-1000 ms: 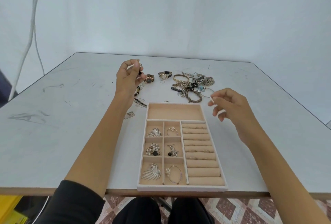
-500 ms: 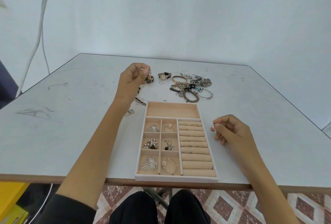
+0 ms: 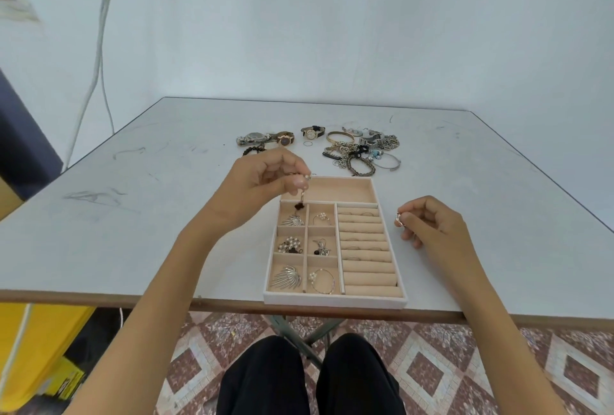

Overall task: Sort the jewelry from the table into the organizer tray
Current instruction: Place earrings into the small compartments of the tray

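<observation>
View: head camera, looking down at the table (image 3: 133, 215).
Left hand (image 3: 265, 178): centre of the frame, raised above the far left corner of the tray; thumb and forefinger pinch the top of an earring, the other fingers curled in.
Earring (image 3: 301, 202): hangs straight down from the pinch, long axis vertical; its dark clover-shaped charm points down, over the top left small compartment of the tray.
Right hand (image 3: 428, 222): right of centre, just beside the tray's right wall; fingers curled, thumb and forefinger tips pinching a ring.
Ring (image 3: 399, 218): silver, held at the fingertips and facing the tray; whether it touches the table cannot be told.
Tray (image 3: 332, 302): beige, lower centre, its near edge at the table's near edge, long axis running away from the person.
Tray layout: one wide compartment at the far end, six small compartments at left holding silver and pearl pieces, padded rolls at right.
Pile (image 3: 358, 152): tangled bracelets and chains, upper centre, beyond the tray.
Watches (image 3: 265, 139): in a row left of the pile.
</observation>
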Available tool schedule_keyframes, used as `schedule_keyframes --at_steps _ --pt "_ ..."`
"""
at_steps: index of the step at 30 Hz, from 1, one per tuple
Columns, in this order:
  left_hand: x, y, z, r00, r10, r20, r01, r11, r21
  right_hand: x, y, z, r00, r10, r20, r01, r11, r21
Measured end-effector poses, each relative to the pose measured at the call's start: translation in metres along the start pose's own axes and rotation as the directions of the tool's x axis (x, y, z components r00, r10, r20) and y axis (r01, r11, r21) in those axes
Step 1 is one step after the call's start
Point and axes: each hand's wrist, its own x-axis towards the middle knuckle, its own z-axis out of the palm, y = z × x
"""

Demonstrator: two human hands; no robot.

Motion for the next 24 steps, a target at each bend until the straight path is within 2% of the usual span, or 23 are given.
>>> schedule_keyframes --at_steps 3,12,24 --pt "-0.007 0.004 -0.002 0.997 -0.011 0.082 0.005 0.998 0.066 -0.001 -0.001 0.000 1.000 -0.004 0.003 0.004 1.000 -0.006" --pt "-0.014 0.012 0.011 0.980 -0.020 0.196 -0.024 0.976 0.217 -0.002 0.000 -0.001 1.000 -0.022 0.016 0.022 0.999 -0.036" --pt "-0.015 0.004 0.023 0.967 -0.093 0.238 -0.011 0.915 0.403 -0.004 0.001 -0.001 1.000 -0.017 0.007 0.018 0.999 -0.048"
